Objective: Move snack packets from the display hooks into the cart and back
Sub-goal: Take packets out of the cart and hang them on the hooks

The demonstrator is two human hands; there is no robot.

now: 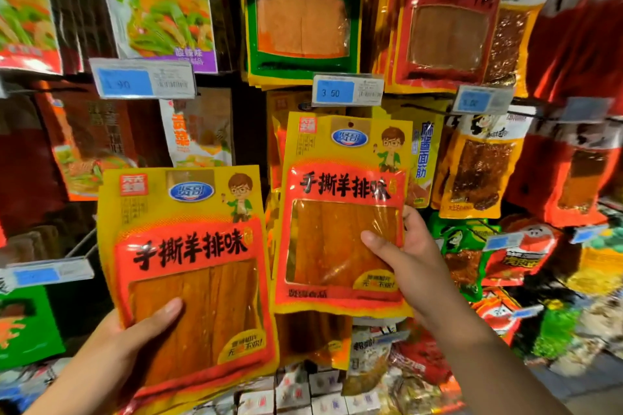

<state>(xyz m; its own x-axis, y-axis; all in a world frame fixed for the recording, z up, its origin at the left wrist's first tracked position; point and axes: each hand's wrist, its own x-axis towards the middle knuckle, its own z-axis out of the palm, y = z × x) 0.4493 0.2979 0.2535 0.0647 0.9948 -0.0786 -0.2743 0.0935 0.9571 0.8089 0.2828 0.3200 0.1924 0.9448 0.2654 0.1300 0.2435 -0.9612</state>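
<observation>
While left hand (129,335) grips one snack packet (188,259) and right hand (409,254) its twin (344,209), both look yellow — red-banded, clear-windowed.

Each hand grips a yellow snack packet before the hanging display — left hand (135,330) on the left packet (188,266), right hand (404,256) on the right packet (340,212).

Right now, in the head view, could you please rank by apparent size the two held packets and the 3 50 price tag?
1. Left packet: looks larger, but seems nearer the camera; same design, so unsure.
2. Right packet.
3. Price tag, clearly smallest.
</observation>
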